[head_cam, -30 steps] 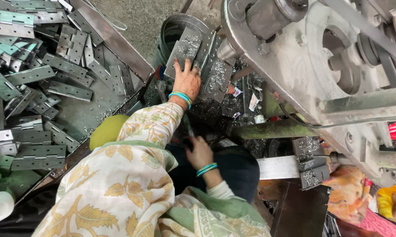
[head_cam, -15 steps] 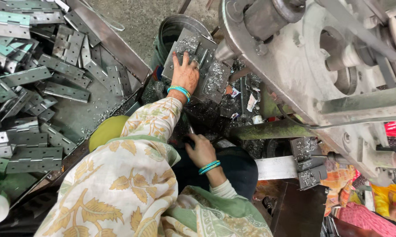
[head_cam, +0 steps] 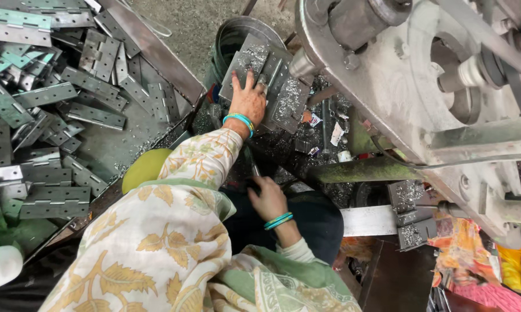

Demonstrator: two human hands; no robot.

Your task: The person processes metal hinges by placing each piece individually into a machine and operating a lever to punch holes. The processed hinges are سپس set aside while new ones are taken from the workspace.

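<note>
Resting flat with fingers spread, the left hand (head_cam: pixel 250 101) presses on a stack of metal hinges (head_cam: pixel 263 81) strewn with metal shavings, beside the big grey machine (head_cam: pixel 422 75) and in front of a dark bucket (head_cam: pixel 229 40). Nearer the body, the right hand (head_cam: pixel 267 198) curls around a thin dark tool; its grip is partly hidden. More hinges (head_cam: pixel 52 115) lie heaped in the tray (head_cam: pixel 151 49) on the left.
</note>
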